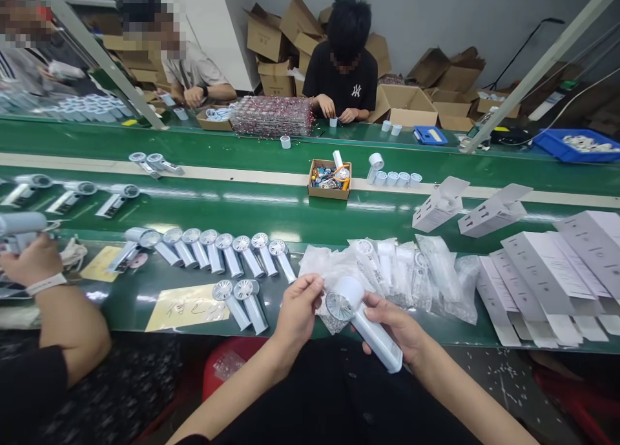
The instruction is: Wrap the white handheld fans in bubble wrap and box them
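Observation:
My right hand [400,325] is wrapped round the handle of a pale blue handheld fan [376,338], whose round grille faces up and left. Beside the fan head, my left hand [298,309] is closed in a pinch at the fingertips; what it pinches, if anything, I cannot make out. Clear plastic bags [334,264] lie just behind the fingers, several with fans inside. To the left, a row of bare handheld fans [225,241] rests on the green bench, and two more fans [249,290] lie by a yellow handwritten paper [179,308].
White boxes [547,270] stand at the right, with two opened boxes [440,203] behind. A small carton of tools [329,193] sits on the green belt [242,203]. A co-worker's arm [72,309] reaches in at left. Other people sit across the line.

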`<state>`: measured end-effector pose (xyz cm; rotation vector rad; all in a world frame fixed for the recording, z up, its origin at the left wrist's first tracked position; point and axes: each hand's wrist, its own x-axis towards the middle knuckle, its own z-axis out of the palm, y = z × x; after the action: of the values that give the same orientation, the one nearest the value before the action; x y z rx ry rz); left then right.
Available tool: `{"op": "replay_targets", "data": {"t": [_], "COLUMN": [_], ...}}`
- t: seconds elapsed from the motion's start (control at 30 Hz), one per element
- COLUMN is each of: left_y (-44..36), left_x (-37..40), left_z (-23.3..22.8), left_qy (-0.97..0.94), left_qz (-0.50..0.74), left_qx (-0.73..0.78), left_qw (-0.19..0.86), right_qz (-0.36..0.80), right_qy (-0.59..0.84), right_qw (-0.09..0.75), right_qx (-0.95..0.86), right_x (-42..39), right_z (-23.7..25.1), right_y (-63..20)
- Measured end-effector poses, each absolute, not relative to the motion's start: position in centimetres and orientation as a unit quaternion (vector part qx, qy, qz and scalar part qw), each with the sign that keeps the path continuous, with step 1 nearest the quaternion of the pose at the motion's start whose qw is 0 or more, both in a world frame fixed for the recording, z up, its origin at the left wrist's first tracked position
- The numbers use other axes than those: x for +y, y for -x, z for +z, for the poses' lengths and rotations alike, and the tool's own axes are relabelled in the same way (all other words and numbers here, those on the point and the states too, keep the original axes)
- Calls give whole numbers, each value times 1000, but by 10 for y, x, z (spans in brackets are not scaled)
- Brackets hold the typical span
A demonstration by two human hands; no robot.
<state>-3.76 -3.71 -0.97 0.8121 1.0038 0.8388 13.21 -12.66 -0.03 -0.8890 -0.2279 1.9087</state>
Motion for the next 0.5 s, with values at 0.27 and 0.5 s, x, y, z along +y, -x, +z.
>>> {"op": "replay_targets", "data": {"t": [0.27, 0.5], "left_y": [53, 38], "left_x": [-38, -37], "left_z": [1, 11], "left_qy": [-655, -822], "left_qz": [360, 351], "left_qx": [394, 189], "left_qw": [535, 406], "right_qz": [720, 705], "right_qy": [457, 453], "right_qw": [522, 545], "right_qx": [-23, -29], "right_x": [-140, -154], "right_z": [15, 19], "right_y": [-115, -125]}}
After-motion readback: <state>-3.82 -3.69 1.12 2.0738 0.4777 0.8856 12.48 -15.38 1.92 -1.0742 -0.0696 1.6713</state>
